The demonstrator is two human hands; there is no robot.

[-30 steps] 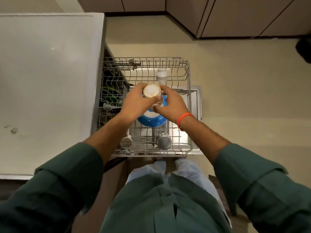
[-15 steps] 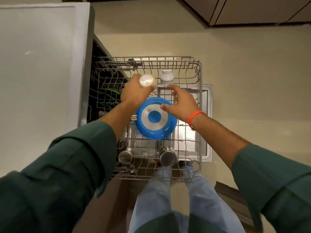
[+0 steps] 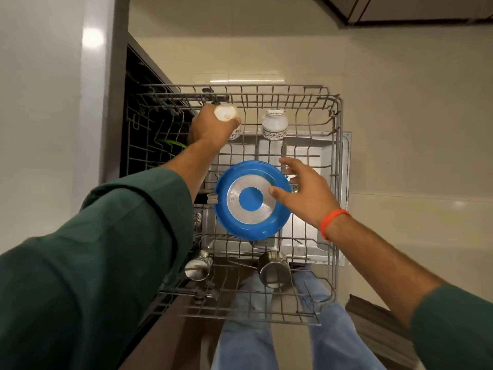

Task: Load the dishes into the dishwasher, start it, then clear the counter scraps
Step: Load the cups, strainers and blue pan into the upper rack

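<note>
The dishwasher's upper wire rack (image 3: 336,145) is pulled out in front of me. My left hand (image 3: 208,128) grips a small white cup (image 3: 226,113) with a patterned rim, upside down, at the rack's far left. A second white cup (image 3: 274,124) stands inverted beside it to the right. A blue pan (image 3: 252,200) lies bottom up in the rack's middle. My right hand (image 3: 304,189) hovers open just right of the pan, its thumb over the pan's edge. Two steel cups (image 3: 274,271) (image 3: 198,265) lie in the near row.
The white counter (image 3: 48,102) runs along the left, above the dark dishwasher opening (image 3: 144,124). The open dishwasher door (image 3: 330,198) lies under the rack. Beige floor tiles spread to the right, with cabinet bases at the top right. My legs stand below the rack.
My left hand carried the white cup from over the pan to the rack's far left corner. My right hand let go of the cup and dropped back beside the blue pan.
</note>
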